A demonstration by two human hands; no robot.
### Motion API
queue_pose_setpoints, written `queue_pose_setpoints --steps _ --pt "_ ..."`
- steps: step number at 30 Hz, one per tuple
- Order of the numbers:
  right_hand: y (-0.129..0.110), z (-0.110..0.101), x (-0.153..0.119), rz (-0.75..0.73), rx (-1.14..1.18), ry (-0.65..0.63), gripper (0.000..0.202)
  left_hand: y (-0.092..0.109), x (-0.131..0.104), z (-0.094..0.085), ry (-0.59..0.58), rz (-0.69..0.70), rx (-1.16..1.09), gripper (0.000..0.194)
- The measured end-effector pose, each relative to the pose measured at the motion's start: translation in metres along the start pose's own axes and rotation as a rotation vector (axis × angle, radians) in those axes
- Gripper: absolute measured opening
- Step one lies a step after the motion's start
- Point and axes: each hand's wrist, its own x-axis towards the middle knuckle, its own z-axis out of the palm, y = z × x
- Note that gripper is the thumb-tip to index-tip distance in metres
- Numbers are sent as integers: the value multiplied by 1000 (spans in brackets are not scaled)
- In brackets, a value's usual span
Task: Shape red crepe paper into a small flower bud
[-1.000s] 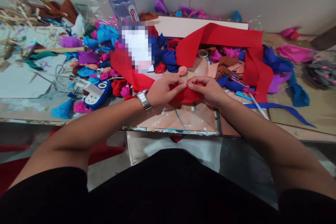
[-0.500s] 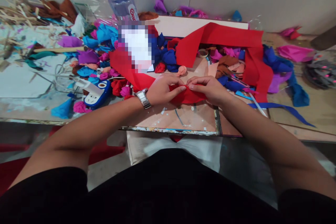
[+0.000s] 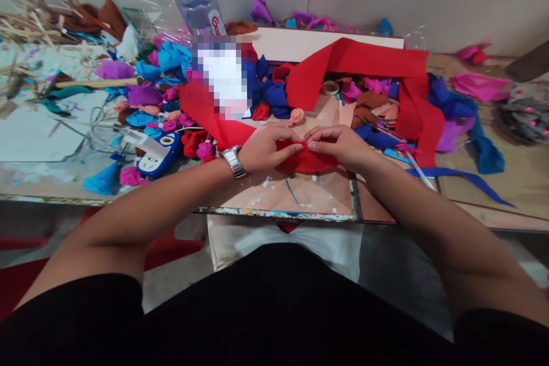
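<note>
Both hands meet over a red crepe paper strip [image 3: 306, 161] near the table's front edge. My left hand [image 3: 271, 147], below a metal wristwatch [image 3: 234, 161], pinches the strip's upper edge between thumb and fingers. Close beside it, my right hand [image 3: 337, 146] grips the same edge, its fingertips almost touching the left ones. The strip's lower part hangs in a curve beneath the fingers. A longer red paper band [image 3: 369, 57] loops over the heap behind; whether it joins the held piece is hidden. Just beyond the fingertips lies a small peach paper rosebud [image 3: 296, 116].
Crumpled paper pieces in blue, pink and purple crowd the table. At left are a blue-and-white power strip [image 3: 159, 154] with cables and a heap of thin wooden sticks [image 3: 38, 20]. A clear bottle [image 3: 199, 8] stands at the back. A blue ribbon [image 3: 472, 177] lies at right.
My hands stay together on the red crepe paper. The right fingers have shifted very slightly along its edge; everything else looks the same.
</note>
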Motion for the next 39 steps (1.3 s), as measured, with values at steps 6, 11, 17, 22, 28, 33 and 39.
queue_pose_setpoints --steps 6,11,17,22,28,33,39 --pt "2 -1 1 -15 14 37 44 2 1 -4 -49 11 -4 35" --pt "1 -3 -2 -68 -119 24 43 2 0 -6 -58 -36 26 34" --pt "5 -1 -5 -173 -264 71 34 6 -2 -6 -82 -85 -5 34" --pt "7 0 -8 -265 -397 129 26 9 -1 -8 -139 -112 15 33" --pt "9 4 -13 -350 -527 155 26 10 0 -8 -161 -101 -8 30" --pt "12 3 -14 -514 -648 141 20 7 0 -7 -146 -114 -48 28" --pt "16 2 -14 -570 -700 130 17 6 1 -7 -156 -121 -95 24"
